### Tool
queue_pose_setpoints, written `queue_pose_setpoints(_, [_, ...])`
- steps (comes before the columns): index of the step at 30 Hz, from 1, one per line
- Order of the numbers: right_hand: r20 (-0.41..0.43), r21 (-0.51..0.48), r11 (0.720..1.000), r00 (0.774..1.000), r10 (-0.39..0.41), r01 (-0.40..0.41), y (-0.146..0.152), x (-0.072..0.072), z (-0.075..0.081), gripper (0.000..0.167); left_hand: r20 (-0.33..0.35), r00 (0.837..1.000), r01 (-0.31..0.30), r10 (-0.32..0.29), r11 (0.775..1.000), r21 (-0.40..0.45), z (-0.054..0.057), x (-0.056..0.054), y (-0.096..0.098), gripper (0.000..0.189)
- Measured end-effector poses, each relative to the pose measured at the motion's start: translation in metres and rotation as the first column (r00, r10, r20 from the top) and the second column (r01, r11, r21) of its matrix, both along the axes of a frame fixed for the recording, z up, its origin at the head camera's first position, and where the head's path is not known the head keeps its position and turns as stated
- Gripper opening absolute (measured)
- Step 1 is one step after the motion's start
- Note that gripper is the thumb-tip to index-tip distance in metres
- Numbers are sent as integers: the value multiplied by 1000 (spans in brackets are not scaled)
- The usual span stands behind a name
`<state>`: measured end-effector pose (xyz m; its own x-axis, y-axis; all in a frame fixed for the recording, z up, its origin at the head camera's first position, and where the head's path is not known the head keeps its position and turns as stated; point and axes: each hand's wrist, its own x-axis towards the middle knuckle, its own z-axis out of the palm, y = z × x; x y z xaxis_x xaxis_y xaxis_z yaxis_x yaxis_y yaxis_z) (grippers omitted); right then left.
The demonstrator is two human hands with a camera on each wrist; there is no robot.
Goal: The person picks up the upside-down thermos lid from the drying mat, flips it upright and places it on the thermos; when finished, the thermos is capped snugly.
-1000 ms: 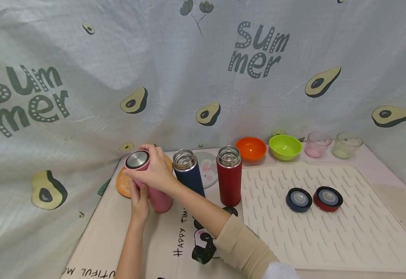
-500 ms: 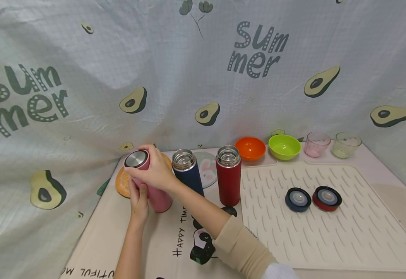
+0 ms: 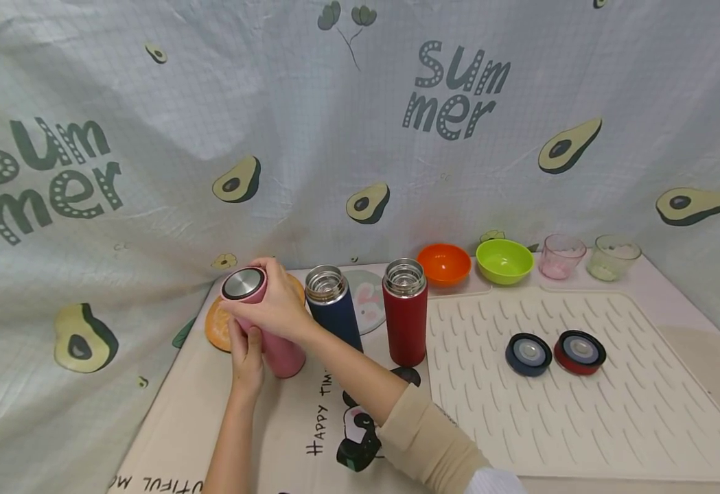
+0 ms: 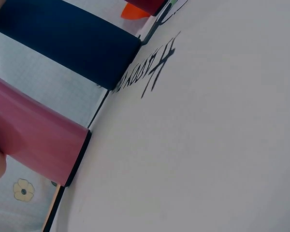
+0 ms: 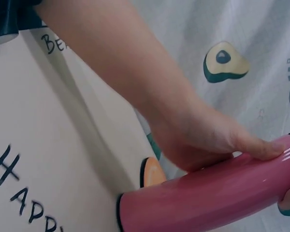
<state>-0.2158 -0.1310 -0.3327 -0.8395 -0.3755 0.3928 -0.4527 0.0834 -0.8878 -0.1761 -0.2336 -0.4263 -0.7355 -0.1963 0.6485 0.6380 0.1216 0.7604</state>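
Note:
A pink bottle (image 3: 278, 344) stands tilted at the left of the table, with a steel-topped lid (image 3: 244, 283) on it. My right hand (image 3: 271, 302) reaches across in a beige sleeve and grips the lid and the bottle's top. Below it, my left hand (image 3: 247, 351) holds the bottle's body. The right wrist view shows the left hand (image 5: 203, 140) wrapped over the pink bottle (image 5: 208, 198). In the left wrist view the pink bottle's base (image 4: 38, 142) rests on the cloth beside the navy bottle (image 4: 67, 46).
An open navy bottle (image 3: 333, 310) and an open red bottle (image 3: 405, 317) stand just right of the pink one. A navy lid (image 3: 529, 354) and a red lid (image 3: 579, 352) lie on the ridged white mat (image 3: 582, 425). Orange bowl (image 3: 443, 263), green bowl (image 3: 504, 260) and two cups (image 3: 560, 256) line the back.

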Motion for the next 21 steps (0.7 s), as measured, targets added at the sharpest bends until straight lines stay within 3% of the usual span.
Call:
queue_pose_setpoints(3, [1, 22, 1000, 1000, -21, 21, -1, 2, 1, 69, -6, 1000, 1, -1, 1000, -9, 1, 0, 0, 37])
queue_pose_setpoints(10, [8, -26, 998, 998, 65, -65, 2, 4, 0, 65, -6, 1000, 12, -12, 1000, 0, -2, 0, -2, 47])
queue_pose_setpoints(13, [25, -45, 998, 999, 38, -37, 2, 4, -1, 64, 1, 1000, 1, -1, 1000, -5, -3, -1, -2, 45])
queue_pose_setpoints(17, [10, 8, 1000, 1000, -17, 17, 0, 4, 1, 66, -7, 1000, 0, 0, 1000, -14, -2, -1, -2, 40])
queue_pose_setpoints(21, [-6, 17, 1000, 1000, 3, -3, 2, 5, 0, 65, -8, 1000, 3, -3, 1000, -9, -3, -1, -1, 46])
